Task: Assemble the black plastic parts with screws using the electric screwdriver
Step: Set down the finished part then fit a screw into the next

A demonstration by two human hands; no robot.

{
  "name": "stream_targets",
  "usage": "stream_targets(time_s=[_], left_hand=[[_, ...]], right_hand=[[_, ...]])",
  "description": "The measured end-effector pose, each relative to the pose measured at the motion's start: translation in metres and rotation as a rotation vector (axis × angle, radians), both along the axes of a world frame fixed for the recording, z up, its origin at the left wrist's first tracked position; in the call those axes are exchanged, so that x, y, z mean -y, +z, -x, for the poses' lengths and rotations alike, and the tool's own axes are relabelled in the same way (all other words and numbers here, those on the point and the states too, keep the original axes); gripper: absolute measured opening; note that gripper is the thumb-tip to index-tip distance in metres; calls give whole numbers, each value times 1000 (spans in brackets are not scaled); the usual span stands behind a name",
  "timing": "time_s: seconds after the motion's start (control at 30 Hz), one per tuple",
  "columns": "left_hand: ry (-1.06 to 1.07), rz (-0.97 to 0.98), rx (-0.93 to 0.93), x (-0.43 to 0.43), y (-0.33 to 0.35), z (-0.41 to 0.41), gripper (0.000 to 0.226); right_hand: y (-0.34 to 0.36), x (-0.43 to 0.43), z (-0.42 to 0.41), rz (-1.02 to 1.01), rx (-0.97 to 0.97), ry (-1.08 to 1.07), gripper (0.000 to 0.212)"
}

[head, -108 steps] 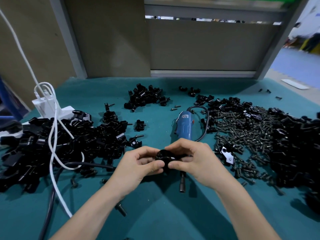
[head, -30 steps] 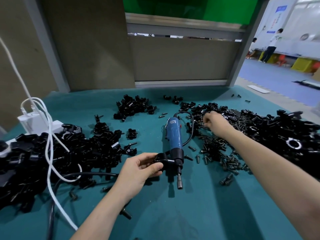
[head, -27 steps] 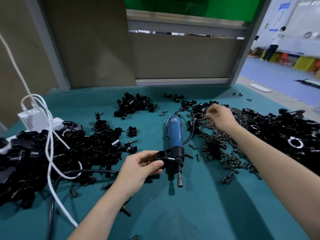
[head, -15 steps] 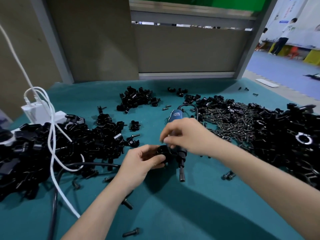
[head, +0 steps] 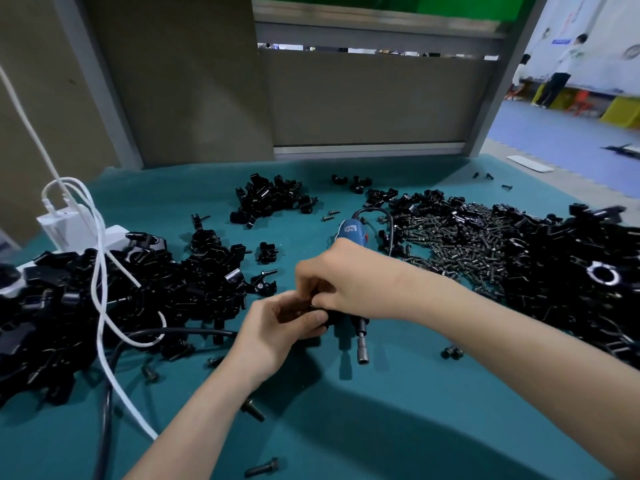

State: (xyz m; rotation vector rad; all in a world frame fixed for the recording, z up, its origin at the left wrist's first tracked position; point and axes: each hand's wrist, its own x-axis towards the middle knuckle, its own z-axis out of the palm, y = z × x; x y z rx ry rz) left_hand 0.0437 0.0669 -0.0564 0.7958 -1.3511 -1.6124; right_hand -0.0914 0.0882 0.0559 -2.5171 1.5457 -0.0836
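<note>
Holding the black plastic part (head: 333, 319) low over the teal tabletop (head: 381, 410), we have both hands meeting just above the nose of the electric screwdriver (head: 351, 232). Our left hand (head: 277, 327) curls around the part from the near side, thumb across the top and fingers wrapped beneath, so little of the piece shows. Our right hand (head: 343, 282) reaches over the screwdriver's middle with its fingers bent down and the fingertips (head: 313, 301) pinched together against the part. We cannot tell whether a screw sits between those fingertips, since they hide the spot. The screwdriver lies flat on the tabletop. Its blue body points away from us, its metal socket tip sticks out toward us from under our right wrist, and its dark cord loops off the far end. A wide spread of dark screws (head: 450, 244) lies just right of the screwdriver, and farther right of it rises a large heap of black parts (head: 571, 271). Left of the screwdriver sits another big heap of black pieces (head: 104, 296) with a white cable (head: 100, 271) draped across it, running back to a white power block (head: 65, 226). A black cable (head: 166, 332) snakes out of that heap toward our left wrist. Beyond the screwdriver and to its left there is a smaller cluster of parts (head: 266, 200). Single loose screws lie nearer to us than the screwdriver, one beside our left forearm (head: 252, 409) and one close to the near edge (head: 261, 468).
</note>
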Motion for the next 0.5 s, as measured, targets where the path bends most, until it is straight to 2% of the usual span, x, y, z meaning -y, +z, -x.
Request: stream_targets(time_s=[0.37, 0.5], left_hand=[[2, -11, 2, 2, -3, -2, 16], [17, 5, 40, 2, -3, -2, 24]], right_hand=[[-10, 11, 17, -20, 248, -43, 7], [-17, 13, 22, -57, 306, -85, 14]])
